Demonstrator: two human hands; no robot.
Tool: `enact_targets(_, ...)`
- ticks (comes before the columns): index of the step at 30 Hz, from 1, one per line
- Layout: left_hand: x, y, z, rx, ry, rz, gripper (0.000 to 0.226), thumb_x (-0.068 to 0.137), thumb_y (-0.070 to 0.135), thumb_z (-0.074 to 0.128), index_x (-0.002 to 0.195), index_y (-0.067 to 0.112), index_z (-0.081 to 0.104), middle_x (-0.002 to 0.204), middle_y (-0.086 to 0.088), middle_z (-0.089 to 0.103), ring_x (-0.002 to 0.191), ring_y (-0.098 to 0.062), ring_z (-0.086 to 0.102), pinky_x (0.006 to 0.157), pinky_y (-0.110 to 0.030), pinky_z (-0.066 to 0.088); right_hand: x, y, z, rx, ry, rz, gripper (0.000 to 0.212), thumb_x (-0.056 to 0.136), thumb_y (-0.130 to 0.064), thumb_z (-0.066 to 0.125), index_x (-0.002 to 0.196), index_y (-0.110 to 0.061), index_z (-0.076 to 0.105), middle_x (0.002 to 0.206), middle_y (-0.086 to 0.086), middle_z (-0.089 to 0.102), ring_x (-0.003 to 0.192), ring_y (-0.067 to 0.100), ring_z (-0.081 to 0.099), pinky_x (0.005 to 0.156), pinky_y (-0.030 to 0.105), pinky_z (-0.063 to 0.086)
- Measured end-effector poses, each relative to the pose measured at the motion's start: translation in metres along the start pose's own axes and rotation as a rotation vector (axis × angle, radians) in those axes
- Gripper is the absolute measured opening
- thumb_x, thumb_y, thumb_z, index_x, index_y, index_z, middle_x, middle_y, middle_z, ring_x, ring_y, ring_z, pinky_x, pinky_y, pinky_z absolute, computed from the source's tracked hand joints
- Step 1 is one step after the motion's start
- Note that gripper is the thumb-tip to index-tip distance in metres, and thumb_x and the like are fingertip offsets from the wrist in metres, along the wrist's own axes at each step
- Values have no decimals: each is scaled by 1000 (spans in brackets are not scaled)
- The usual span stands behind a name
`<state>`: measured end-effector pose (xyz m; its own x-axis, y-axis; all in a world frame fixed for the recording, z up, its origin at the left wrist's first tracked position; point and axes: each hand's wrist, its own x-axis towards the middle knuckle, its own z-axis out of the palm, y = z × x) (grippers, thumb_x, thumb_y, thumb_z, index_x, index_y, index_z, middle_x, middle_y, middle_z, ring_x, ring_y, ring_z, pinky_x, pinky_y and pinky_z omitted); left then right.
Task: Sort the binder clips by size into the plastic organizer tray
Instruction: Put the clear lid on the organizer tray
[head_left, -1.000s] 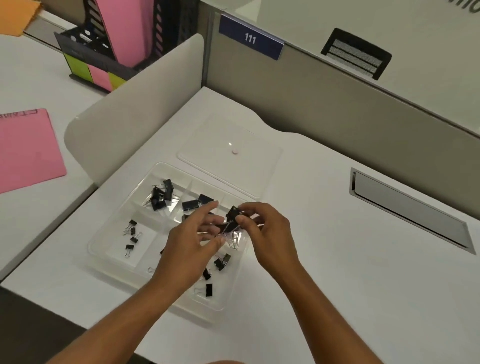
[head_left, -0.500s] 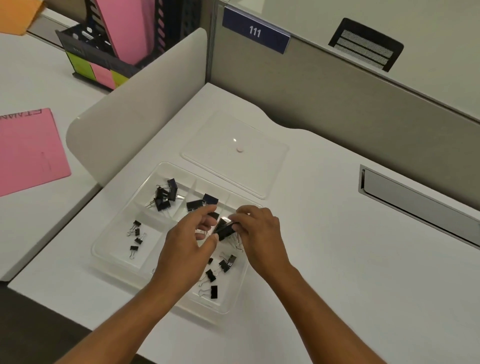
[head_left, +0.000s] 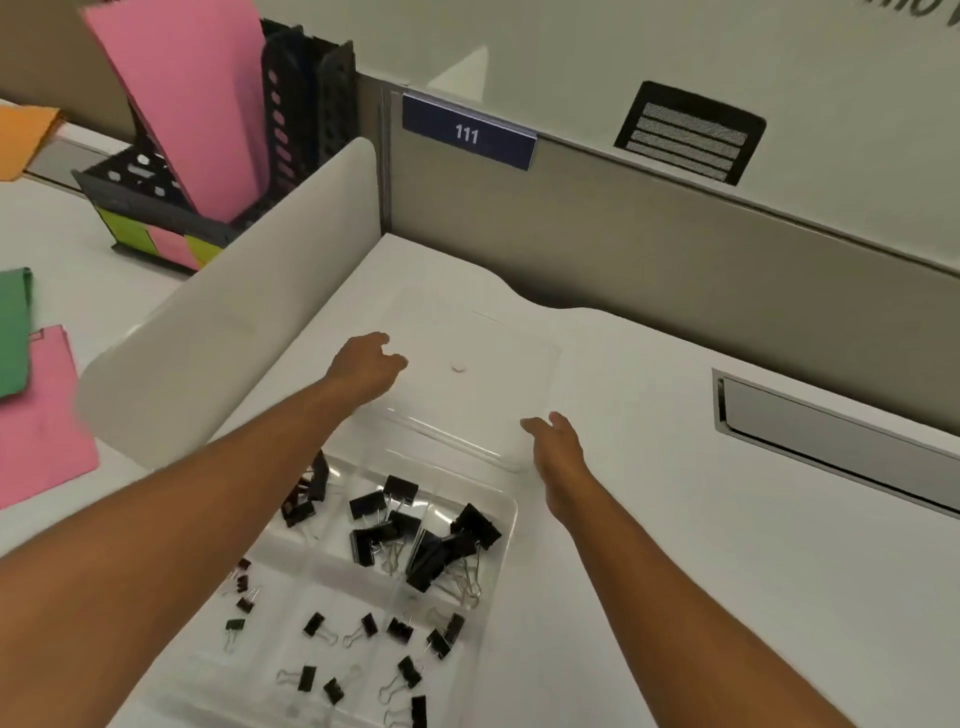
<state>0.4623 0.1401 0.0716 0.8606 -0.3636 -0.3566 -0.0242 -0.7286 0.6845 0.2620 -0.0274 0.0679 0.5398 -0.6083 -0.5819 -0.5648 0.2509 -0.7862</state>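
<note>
Since the binder clips (head_left: 415, 545) already lie grouped in the plastic organizer tray (head_left: 506, 525), small ones in its near compartments and bigger ones toward its far side, I judge the sorting nearly done and the clear lid (head_left: 467, 332), lying flat just beyond the tray, to be my next concern. My left hand (head_left: 366, 361) hovers at the lid's left edge and my right hand (head_left: 558, 447) at its near right corner; both are loosely spread and hold nothing. I should lift it by opposite edges and keep it level. Beyond the lid, the white desk (head_left: 675, 519) meets a grey partition (head_left: 649, 260) numbered 111.
</note>
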Motion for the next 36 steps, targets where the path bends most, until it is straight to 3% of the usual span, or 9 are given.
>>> enact_targets(5,45,-11,14,196,88,-185,60,97,33,59,151,14,45,151,-13,50,141,-36,43,111,-41,33,21,-10,4,163,26,101,57,104,-30,58,157,-19,41,160,-1,42,142,23,44,121,43,36)
enact_targets(9,54,-19,2,-93,19,-249,78,86,23,84,151,3,46,150,-19,52,136,-43,52,112,-49,44,17,-20,-11,364,59,139,23,104,-29,58,123,-17,63,119,0,61,98,17,59,84,28,43)
enact_targets(13,38,-24,-8,-358,58,-203,60,79,8,89,134,6,65,138,-14,63,132,-39,57,105,-45,47,6,-28,-25,481,61,59,37,108,-33,51,141,-17,55,151,1,52,138,24,50,120,40,35)
enact_targets(17,-1,13,-26,-386,241,38,47,75,9,92,118,14,73,88,-6,58,77,-24,55,69,-30,43,-27,-45,-38,490,76,-74,44,111,-45,40,143,-18,54,149,3,53,132,21,49,104,36,36)
enact_targets(21,-49,44,-53,-381,334,293,38,80,15,90,114,22,75,68,-4,51,65,-17,53,70,-35,59,-63,-51,-65,492,99,-224,59,109,-59,29,154,-27,47,151,-6,50,144,18,43,117,40,30)
enact_targets(25,-110,54,-79,-600,203,330,11,98,20,70,107,18,77,85,-13,72,76,-21,66,89,-51,62,-100,-40,-94,546,14,-287,77,100,-77,14,153,-34,51,157,-15,49,151,20,38,127,51,25)
enact_targets(29,-174,40,-97,-895,-10,241,43,104,28,36,110,8,73,120,-29,71,94,-32,69,94,-56,57,-145,-18,-120,760,-205,-275,89,95,-84,18,151,-24,53,153,-9,55,144,25,48,123,57,34)
enact_targets(33,-224,8,-101,-847,-100,151,53,100,58,51,132,20,68,132,-4,71,113,-33,68,82,-48,61,-189,7,-123,874,-396,-254,61,104,-60,42,151,-23,52,149,-1,61,134,32,61,117,59,42)
enact_targets(36,-261,-23,-95,-647,-145,156,63,86,49,78,143,33,58,138,7,68,111,-31,72,80,-38,61,-218,31,-117,720,-375,-305,53,100,-34,58,152,-30,47,144,0,65,117,35,72,105,57,53)
